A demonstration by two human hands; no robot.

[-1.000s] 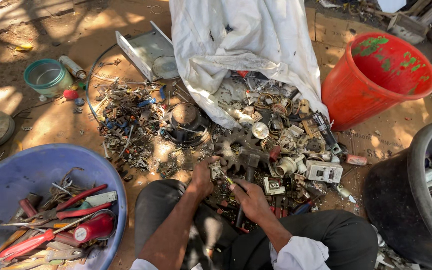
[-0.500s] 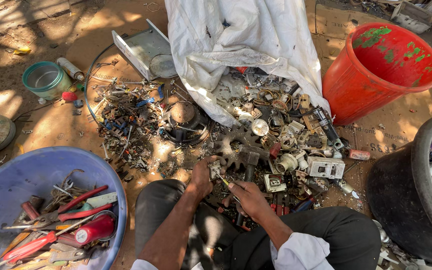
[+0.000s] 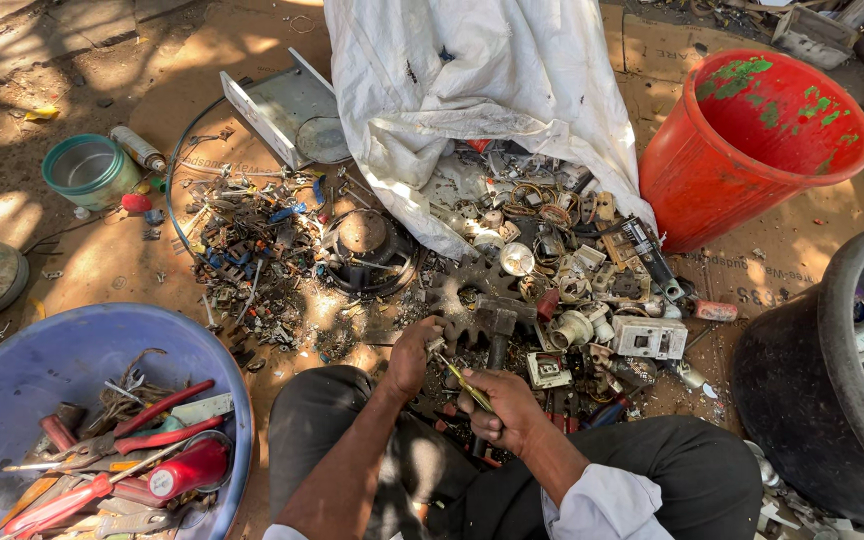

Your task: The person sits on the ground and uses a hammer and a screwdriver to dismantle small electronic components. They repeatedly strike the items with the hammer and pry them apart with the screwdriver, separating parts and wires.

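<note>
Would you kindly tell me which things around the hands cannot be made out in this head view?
- Small part pinched in the left hand: too small, and the fingers cover it.
- Yellow-handled tool in the right hand: its tip is hidden at the part.
- Black tub: cut off by the right edge.
- What the white sack holds: covered by cloth.

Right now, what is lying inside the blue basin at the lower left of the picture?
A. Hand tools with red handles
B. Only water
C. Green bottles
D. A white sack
A: the blue basin holds red-handled tools such as pliers, mixed with other metal pieces; the white sack lies apart, on the ground at the top of the picture.
</note>
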